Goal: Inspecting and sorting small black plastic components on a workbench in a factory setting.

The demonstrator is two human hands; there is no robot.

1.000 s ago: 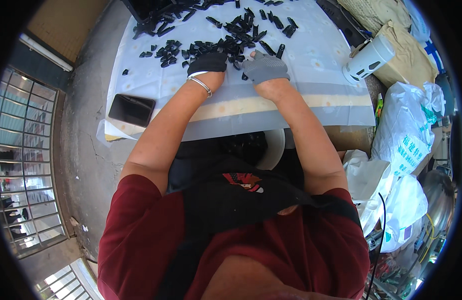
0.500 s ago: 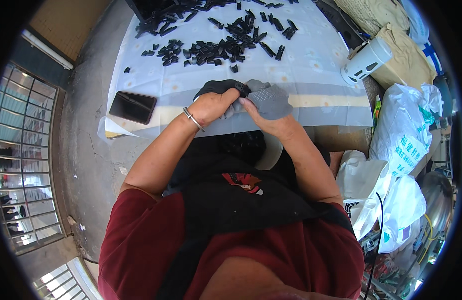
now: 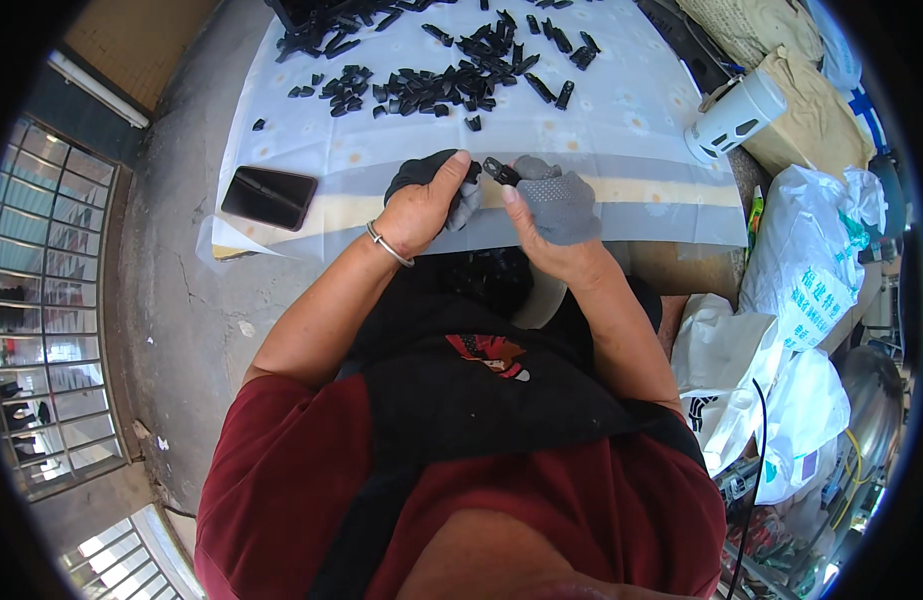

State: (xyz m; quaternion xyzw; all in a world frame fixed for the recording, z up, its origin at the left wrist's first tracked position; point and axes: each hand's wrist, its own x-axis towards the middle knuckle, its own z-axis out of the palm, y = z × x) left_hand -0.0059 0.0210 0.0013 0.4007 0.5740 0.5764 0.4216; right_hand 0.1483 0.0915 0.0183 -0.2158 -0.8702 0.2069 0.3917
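My left hand (image 3: pixel 427 200), its fingers in a dark grey glove and its thumb bare, is closed on a small black plastic piece (image 3: pixel 473 172), mostly hidden by the fingertips. Just to its right, my right hand (image 3: pixel 557 205), in a dotted grey glove with a bare thumb, pinches an elongated black plastic part (image 3: pixel 500 170). A small gap separates the two pieces. Both hands are above the table's near edge. Beyond them lies a heap of short black plastic pieces (image 3: pixel 422 92), with longer black plastic parts (image 3: pixel 497 45) behind it.
A phone (image 3: pixel 269 197) rests on the covered table (image 3: pixel 602 130) at the left. At the right edge a white cup (image 3: pixel 734 115) leans beside a brown paper bag (image 3: pixel 807 110). White plastic bags (image 3: pixel 802 260) crowd the right side. A black container (image 3: pixel 302 12) stands at the far left.
My hands were together with the pieces hidden; now they are slightly apart, and the black part in my right hand shows between them.
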